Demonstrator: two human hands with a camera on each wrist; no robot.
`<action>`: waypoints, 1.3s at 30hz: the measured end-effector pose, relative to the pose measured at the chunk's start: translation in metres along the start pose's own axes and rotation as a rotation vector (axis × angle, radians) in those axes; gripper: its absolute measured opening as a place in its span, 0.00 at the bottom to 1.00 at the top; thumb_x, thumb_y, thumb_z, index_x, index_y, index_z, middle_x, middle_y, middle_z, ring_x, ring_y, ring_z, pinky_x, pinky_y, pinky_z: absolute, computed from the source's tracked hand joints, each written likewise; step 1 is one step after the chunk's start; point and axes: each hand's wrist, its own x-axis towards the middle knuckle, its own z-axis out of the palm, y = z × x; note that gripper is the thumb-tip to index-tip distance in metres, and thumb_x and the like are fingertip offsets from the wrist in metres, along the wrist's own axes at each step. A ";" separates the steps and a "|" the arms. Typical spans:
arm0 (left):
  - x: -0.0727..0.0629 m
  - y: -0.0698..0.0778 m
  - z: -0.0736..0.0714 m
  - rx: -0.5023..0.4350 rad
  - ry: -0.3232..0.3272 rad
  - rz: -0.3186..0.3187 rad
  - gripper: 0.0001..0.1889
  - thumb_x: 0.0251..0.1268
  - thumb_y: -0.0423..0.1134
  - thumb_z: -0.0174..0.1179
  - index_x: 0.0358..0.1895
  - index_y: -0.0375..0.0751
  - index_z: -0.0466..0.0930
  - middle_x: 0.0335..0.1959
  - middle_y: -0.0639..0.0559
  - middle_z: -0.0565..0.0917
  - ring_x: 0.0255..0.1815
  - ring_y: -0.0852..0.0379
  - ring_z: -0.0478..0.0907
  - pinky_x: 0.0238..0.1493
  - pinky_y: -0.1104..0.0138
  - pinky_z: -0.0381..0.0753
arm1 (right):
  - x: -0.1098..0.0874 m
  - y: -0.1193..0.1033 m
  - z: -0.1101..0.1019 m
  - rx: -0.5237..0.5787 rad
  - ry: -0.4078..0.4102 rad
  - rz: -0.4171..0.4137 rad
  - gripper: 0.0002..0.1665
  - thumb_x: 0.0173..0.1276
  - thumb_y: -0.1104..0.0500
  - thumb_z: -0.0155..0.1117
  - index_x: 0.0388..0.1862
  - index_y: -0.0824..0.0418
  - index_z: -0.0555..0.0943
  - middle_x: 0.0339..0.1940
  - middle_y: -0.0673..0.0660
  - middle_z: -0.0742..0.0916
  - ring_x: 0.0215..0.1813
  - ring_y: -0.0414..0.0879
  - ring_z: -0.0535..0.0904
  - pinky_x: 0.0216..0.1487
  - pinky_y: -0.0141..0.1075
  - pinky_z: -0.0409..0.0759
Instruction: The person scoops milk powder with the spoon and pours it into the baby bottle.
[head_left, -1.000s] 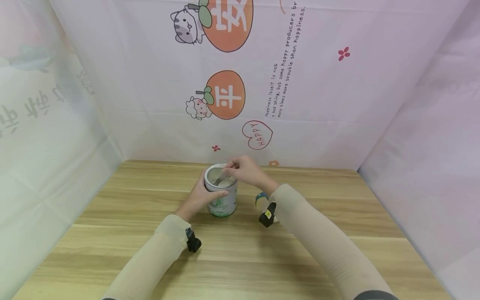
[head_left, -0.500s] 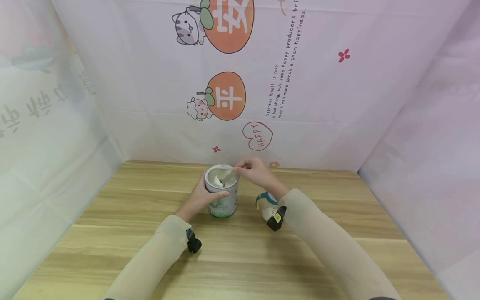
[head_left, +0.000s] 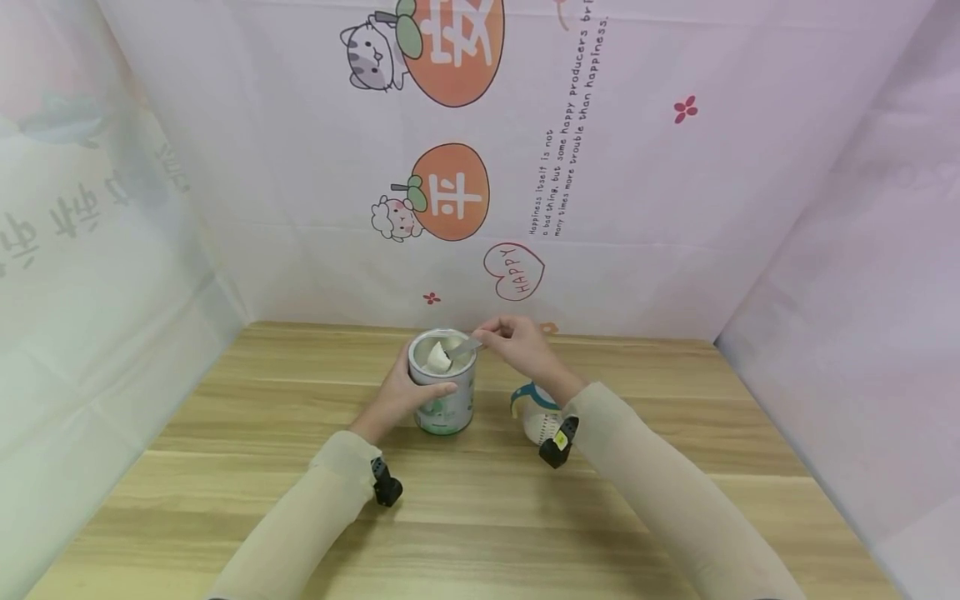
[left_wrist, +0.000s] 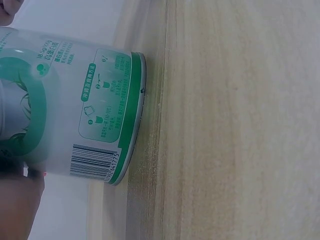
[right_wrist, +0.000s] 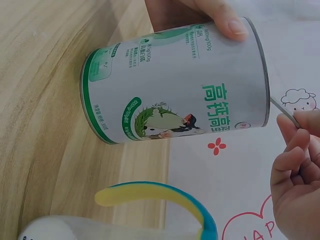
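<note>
An open white and green milk powder tin (head_left: 444,408) stands upright at the back of the table. My left hand (head_left: 397,396) grips its left side, thumb across the front; the right wrist view shows that thumb (right_wrist: 227,22) near the rim. My right hand (head_left: 519,346) pinches the flat handle of a scoop (head_left: 467,345) between thumb and fingers. White powder (head_left: 439,358) is heaped on the scoop's end, inside the tin's mouth. In the left wrist view the tin (left_wrist: 65,105) hides most of the left hand (left_wrist: 20,205).
A bottle (head_left: 537,423) with a blue and yellow handle (right_wrist: 155,189) stands right of the tin, partly behind the right wrist. Printed white cloth (head_left: 637,208) walls the wooden table (head_left: 465,533) at the back and both sides.
My right hand has moved right and drawn the scoop up from deeper in the tin, its powder heap now showing near the rim. The left hand and tin have stayed put.
</note>
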 end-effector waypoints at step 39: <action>-0.010 0.023 -0.003 -0.011 -0.050 -0.036 0.52 0.57 0.41 0.75 0.79 0.48 0.48 0.74 0.42 0.63 0.74 0.41 0.60 0.71 0.40 0.58 | -0.004 -0.002 -0.009 0.098 0.078 0.147 0.15 0.72 0.47 0.65 0.43 0.59 0.84 0.33 0.52 0.84 0.31 0.45 0.72 0.38 0.39 0.74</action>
